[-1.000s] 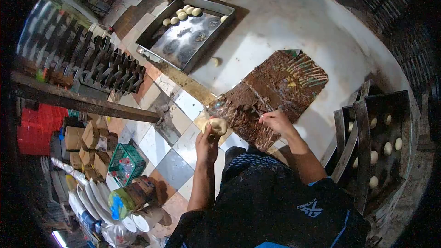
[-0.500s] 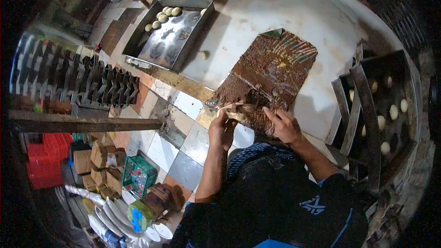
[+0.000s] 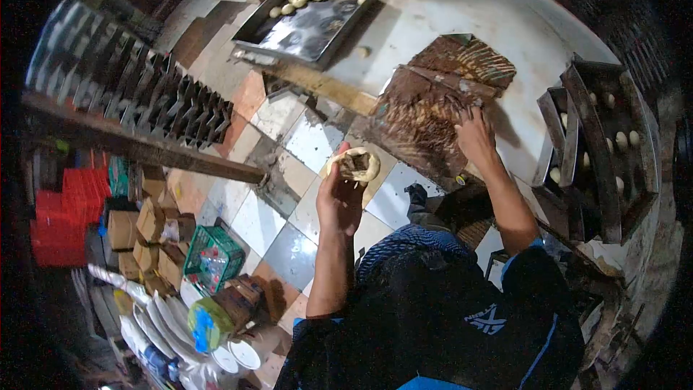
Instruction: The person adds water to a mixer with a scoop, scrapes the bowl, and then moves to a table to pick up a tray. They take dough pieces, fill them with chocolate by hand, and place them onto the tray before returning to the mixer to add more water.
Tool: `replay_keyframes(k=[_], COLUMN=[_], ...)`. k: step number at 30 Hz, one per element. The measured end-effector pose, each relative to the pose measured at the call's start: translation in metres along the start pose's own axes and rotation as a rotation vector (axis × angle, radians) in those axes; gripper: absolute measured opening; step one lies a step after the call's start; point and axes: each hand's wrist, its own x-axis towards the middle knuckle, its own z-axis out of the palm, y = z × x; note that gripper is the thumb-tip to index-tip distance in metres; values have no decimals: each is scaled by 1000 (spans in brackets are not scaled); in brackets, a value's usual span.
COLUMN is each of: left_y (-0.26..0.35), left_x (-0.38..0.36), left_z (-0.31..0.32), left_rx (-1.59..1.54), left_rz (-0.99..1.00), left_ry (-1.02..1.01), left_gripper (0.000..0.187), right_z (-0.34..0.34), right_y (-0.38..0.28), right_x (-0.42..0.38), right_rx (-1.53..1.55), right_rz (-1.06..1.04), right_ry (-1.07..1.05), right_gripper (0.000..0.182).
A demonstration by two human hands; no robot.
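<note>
Find dough piece (image 3: 369,166) in left hand (image 3: 341,201), over tiled floor (image 3: 292,254) and apart from brown paste (image 3: 431,97). Faces upward with open hollow, dark filling (image 3: 354,166) inside; is nearly round, making long axis hard to make out. Hides underside against left hand. Note left grip closed about its left and near edges. Find right hand (image 3: 476,139) at right side of brown paste, on or just above the surface; cannot tell which. Cannot tell right grip: wide, narrow or holding something. Beyond, find metal tray (image 3: 278,56) with dough balls (image 3: 297,1) along far side. At right, note stacked trays (image 3: 598,152), partly hidden by one another.
</note>
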Motion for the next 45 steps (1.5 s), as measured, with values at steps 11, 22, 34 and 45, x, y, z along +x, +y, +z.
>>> replay_keyframes(k=[11,22,34,45], left_y=[4,29,-46,-151], left_x=[-113,-136,-99,-57], left_z=[-18,-21,101,248], left_rx=[1162,638,907,510], left_rz=[753,724,746,863], left_ry=[-75,-280,-509,-770], left_gripper=[72,40,52,34], right_z=[-138,-191,-224,-275], right_y=[-239,-213,-100,49], right_x=[-149,-163,-175,-159], right_rx=[805,1211,756,950], right_rz=[-473,-294,-343,-340], right_ry=[150,-246,432,631], right_gripper=[30,29,25,25])
